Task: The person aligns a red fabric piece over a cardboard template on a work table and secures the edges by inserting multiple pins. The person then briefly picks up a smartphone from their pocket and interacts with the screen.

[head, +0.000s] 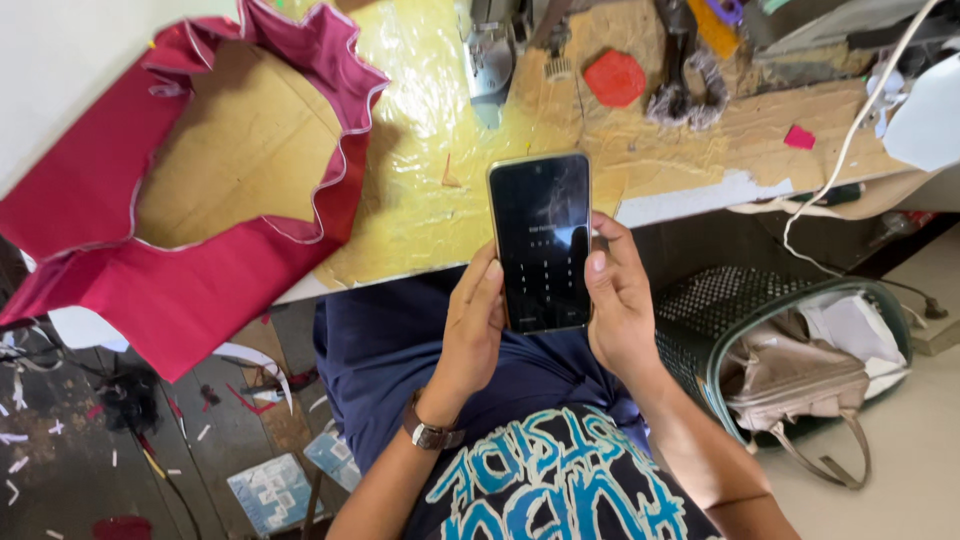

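A: What's in the basket at the lower right of the frame?

B: Your dark mesh basket with the green rim (712,345) holds a beige handbag (795,385), its strap hanging over the edge, with white cloth or paper (850,325) tucked behind it.

A: And your hands?

B: Both wrap around a smartphone (540,240) at the centre of the frame, above your lap. Your left hand (472,330) curls its fingers along the phone's left edge; your right hand (620,300) grips the right edge, thumb laid on the dark screen. A watch (432,434) sits on your left wrist.

A: What's on the table?

B: The worktable (440,180) is worn board under yellowed plastic. A crimson fabric piece with pale piping (180,280) drapes off it at the upper left. A sewing machine head (490,55) stands at top centre, a red hexagonal patch (614,78) just right of it.

A: The floor?

B: Dark at the lower left, strewn with fabric scraps (30,440) and printed sheets (275,490).
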